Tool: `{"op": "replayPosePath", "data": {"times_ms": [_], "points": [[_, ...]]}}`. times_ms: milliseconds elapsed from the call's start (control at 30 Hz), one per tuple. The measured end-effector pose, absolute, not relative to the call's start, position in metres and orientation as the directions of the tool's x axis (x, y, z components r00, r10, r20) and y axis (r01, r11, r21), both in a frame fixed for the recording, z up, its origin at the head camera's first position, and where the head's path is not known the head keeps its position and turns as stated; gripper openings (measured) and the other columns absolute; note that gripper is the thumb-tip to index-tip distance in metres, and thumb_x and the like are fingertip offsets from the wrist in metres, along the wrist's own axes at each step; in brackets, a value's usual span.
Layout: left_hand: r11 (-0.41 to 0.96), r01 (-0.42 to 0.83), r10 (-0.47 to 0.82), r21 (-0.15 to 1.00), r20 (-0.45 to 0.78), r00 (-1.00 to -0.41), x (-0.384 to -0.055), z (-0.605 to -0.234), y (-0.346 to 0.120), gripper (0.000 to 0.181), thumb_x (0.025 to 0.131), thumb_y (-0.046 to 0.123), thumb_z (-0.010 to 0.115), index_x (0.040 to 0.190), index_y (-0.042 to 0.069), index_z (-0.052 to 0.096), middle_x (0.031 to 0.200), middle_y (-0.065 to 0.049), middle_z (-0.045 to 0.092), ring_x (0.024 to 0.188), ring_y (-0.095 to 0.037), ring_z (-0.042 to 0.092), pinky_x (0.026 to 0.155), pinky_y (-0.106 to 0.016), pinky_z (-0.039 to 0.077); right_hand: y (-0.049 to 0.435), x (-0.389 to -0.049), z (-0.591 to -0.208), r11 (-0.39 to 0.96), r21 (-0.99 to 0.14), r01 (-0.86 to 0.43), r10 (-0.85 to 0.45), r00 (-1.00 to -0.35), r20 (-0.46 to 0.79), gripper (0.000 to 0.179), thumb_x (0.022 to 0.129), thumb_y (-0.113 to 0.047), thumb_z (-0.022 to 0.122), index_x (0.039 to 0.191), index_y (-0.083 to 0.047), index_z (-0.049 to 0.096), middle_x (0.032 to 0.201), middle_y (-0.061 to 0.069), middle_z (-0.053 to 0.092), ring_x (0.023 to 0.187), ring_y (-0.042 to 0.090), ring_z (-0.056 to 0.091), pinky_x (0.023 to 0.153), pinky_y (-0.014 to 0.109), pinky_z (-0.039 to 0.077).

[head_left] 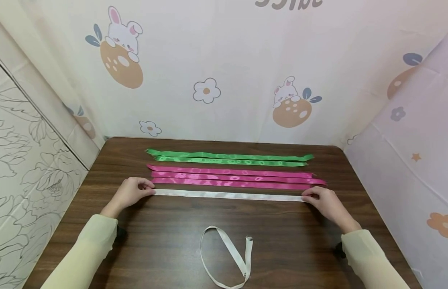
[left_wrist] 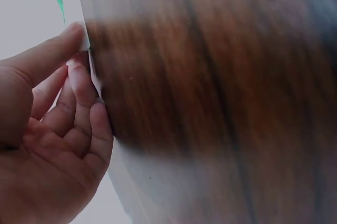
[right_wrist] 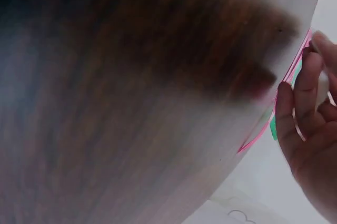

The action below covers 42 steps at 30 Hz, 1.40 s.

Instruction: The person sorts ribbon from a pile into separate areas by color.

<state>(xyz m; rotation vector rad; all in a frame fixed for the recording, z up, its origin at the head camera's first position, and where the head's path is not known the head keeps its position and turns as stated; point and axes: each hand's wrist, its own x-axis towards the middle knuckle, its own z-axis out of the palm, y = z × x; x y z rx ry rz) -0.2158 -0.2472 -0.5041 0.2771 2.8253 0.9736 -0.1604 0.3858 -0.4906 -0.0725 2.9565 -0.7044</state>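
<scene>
A white satin ribbon lies stretched straight across the brown wooden table, just in front of the pink ribbons. My left hand pinches its left end between thumb and fingers; the left wrist view shows that hand with the thumb on the ribbon's tip. At the opposite end, my right hand pinches the ribbon low over the tabletop. In the right wrist view the right hand appears at the edge, its fingertips bent together. Nearer to me, a second white ribbon lies in a loose loop.
Behind the white strip lie three pink ribbons, roughly parallel. Two green ribbons lie farther back. The wooden table ends at a patterned curtain at the back, with printed cloth on the right.
</scene>
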Motion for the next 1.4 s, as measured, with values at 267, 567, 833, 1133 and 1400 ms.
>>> {"op": "replayPosePath", "data": {"times_ms": [267,567,833,1133,1400], "points": [[0.771,0.087,0.174,0.630,-0.077,-0.982,-0.216,-0.502,-0.244,0.016,0.090,0.020,0.081,0.097,0.006,0.079,0.084,-0.005,0.076,0.076,-0.013,0.063,0.074,-0.032,0.050,0.387,-0.164,-0.490,0.905,-0.423,0.049,-0.008,-0.991,-0.132,0.015,0.095,-0.022,0.074,0.104,-0.009,0.075,0.104,0.014,0.073,0.087,0.024,0.058,0.076,0.040,0.050],[0.756,0.067,0.141,0.651,-0.061,-0.988,-0.214,-0.501,-0.243,0.024,0.087,0.020,0.084,0.103,0.003,0.077,0.082,-0.004,0.075,0.071,-0.011,0.063,0.073,-0.031,0.049,0.391,-0.164,-0.488,0.910,-0.393,0.132,0.080,-0.986,-0.147,0.023,0.096,-0.025,0.074,0.106,-0.005,0.072,0.098,0.018,0.071,0.081,0.025,0.054,0.069,0.037,0.045],[0.755,0.048,0.121,0.654,-0.067,-0.990,-0.213,-0.501,-0.244,0.028,0.086,0.021,0.084,0.106,0.003,0.075,0.085,-0.006,0.075,0.072,-0.012,0.063,0.073,-0.031,0.050,0.399,-0.161,-0.488,0.911,-0.372,0.180,0.130,-0.979,-0.154,0.029,0.096,-0.028,0.074,0.107,-0.001,0.070,0.092,0.017,0.069,0.079,0.026,0.055,0.069,0.038,0.046],[0.767,0.033,0.102,0.640,-0.071,-0.992,-0.211,-0.501,-0.243,0.030,0.087,0.023,0.084,0.108,0.003,0.075,0.086,-0.007,0.074,0.074,-0.014,0.062,0.074,-0.031,0.048,0.408,-0.161,-0.488,0.904,-0.367,0.218,0.170,-0.972,-0.160,0.031,0.097,-0.027,0.073,0.108,0.001,0.068,0.086,0.015,0.066,0.077,0.025,0.055,0.065,0.033,0.043],[0.766,0.037,0.100,0.642,-0.063,-0.993,-0.211,-0.502,-0.243,0.030,0.086,0.023,0.085,0.108,0.003,0.076,0.086,-0.007,0.073,0.075,-0.014,0.063,0.074,-0.031,0.049,0.410,-0.160,-0.489,0.904,-0.369,0.216,0.169,-0.973,-0.156,0.031,0.097,-0.027,0.073,0.107,0.002,0.068,0.084,0.014,0.066,0.076,0.024,0.054,0.064,0.032,0.042]]}}
